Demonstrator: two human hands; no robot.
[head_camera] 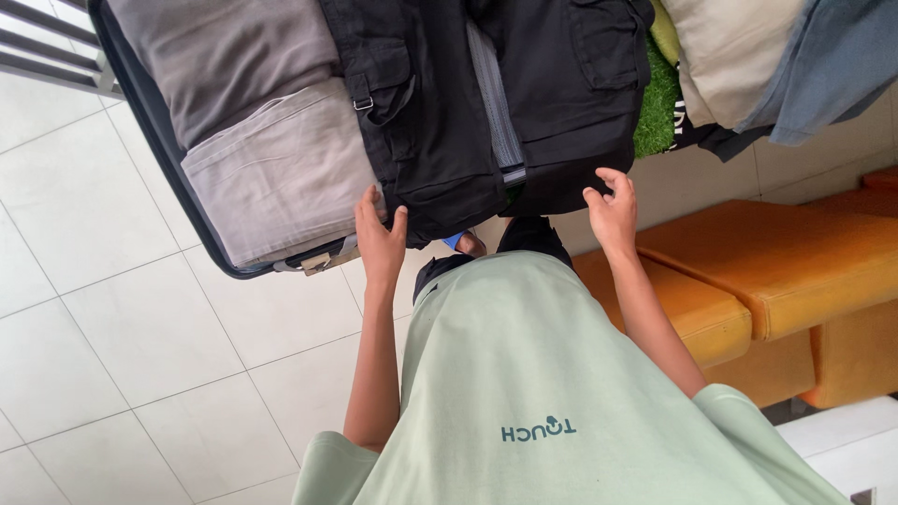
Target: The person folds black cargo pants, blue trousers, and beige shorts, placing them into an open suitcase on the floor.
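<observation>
Both your bare arms reach forward, elbows bent at your sides. Your left hand (381, 238) lies palm down, fingers (370, 201) extended, thumb spread. Your right hand (613, 210) is raised slightly higher, its fingers (617, 180) curled in a pinch.

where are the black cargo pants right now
In the head view the black cargo pants lie at top centre over the open suitcase, right of the folded beige trousers; the left hand and right hand grip their near edge.
</observation>
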